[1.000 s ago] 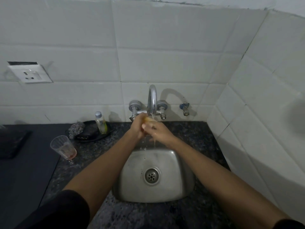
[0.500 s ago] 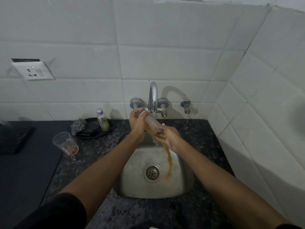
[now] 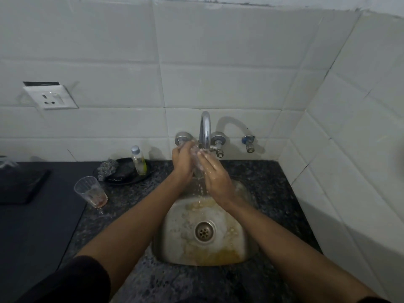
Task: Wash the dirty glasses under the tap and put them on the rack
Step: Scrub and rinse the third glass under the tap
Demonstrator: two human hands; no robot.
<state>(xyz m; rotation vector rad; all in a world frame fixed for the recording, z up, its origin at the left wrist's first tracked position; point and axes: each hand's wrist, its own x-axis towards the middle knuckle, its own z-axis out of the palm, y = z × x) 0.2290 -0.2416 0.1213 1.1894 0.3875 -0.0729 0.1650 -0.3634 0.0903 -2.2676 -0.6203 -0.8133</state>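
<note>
Under the chrome tap [image 3: 205, 130] I hold a clear glass [image 3: 197, 162] between both hands. My left hand [image 3: 182, 160] grips it from the left and my right hand [image 3: 215, 173] wraps it from the right; most of the glass is hidden by my fingers. Water drips from it into the steel sink [image 3: 172, 237], whose floor carries orange-brown residue. A second clear glass [image 3: 90, 192] with reddish dregs stands upright on the counter to the left. No rack is in view.
A dark dish [image 3: 122, 179] behind the second glass holds a steel scourer [image 3: 107, 168] and a small bottle of yellow liquid [image 3: 138, 157]. A wall socket [image 3: 50, 98] is at upper left. A black mat [image 3: 19, 186] lies at far left. Tiled wall closes the right side.
The glass was tipped and pouring brown liquid into the sink; now both hands have closed round it right under the spout, and the residue has spread across the sink floor.
</note>
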